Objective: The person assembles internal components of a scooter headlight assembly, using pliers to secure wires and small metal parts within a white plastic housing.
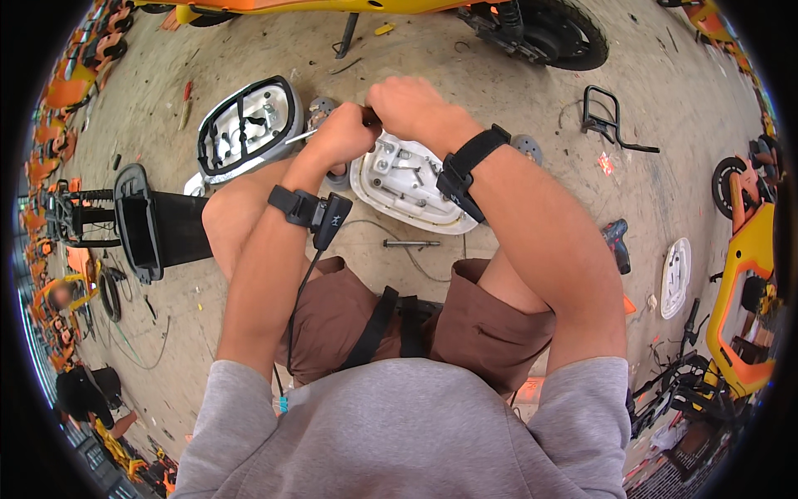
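My left hand (339,135) and my right hand (409,106) are raised close together in front of me, both with closed fingers. A small dark piece (370,117) shows between them, mostly hidden by the fingers, so its kind cannot be told. Beside my left wrist a thin pale rod (301,136) sticks out to the left; whether that hand grips it is hidden. Below the hands a white molded shell (407,193) lies with its ribbed, hollow side up, partly covered by my right forearm. Another white shell with a black rim seal (289,108) rests to the left.
A long metal bolt (411,244) and a thin cable lie before my knees. Left stands a black box-shaped part (137,220); right are a power drill (616,245), a black tube bracket (611,116) and a white cover (676,279). A yellow two-wheeler (332,7) stands ahead.
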A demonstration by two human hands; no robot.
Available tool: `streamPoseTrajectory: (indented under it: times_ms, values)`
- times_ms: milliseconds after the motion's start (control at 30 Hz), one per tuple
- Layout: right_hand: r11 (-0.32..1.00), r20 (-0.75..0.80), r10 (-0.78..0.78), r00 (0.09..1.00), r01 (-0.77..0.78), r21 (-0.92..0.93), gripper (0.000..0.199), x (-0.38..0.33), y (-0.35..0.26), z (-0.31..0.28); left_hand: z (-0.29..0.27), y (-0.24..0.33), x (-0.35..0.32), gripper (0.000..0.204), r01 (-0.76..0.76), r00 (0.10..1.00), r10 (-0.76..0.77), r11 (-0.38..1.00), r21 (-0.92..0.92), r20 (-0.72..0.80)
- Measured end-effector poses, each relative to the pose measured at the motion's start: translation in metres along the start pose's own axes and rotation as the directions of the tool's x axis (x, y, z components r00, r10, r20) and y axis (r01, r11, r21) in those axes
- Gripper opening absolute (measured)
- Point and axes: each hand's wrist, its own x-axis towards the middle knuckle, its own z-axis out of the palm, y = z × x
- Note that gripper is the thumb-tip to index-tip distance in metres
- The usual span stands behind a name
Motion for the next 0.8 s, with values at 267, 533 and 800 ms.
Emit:
streamPoseTrajectory:
  times_ms: [267,533,800]
  values:
    - [0.992,-0.001,0.117,0.993,-0.117,-0.038,0.027,-0.001,0.021,-0.002,-0.015,0.009,-0.007,0.035,-0.102,0.956,0.147,0.978,0.181,-0.256]
    - [0.977,-0.209,0.212,0.955,-0.214,0.012,0.020,-0.002,0.035,0.004,-0.009,0.010,-0.009,0.037,-0.017,0.993,0.032,0.992,0.125,-0.118]
    - [0.970,0.014,0.173,0.985,-0.173,0.171,0.027,-0.007,0.015,-0.009,0.002,0.008,0.001,0.045,-0.022,0.960,0.063,0.988,0.150,-0.274]
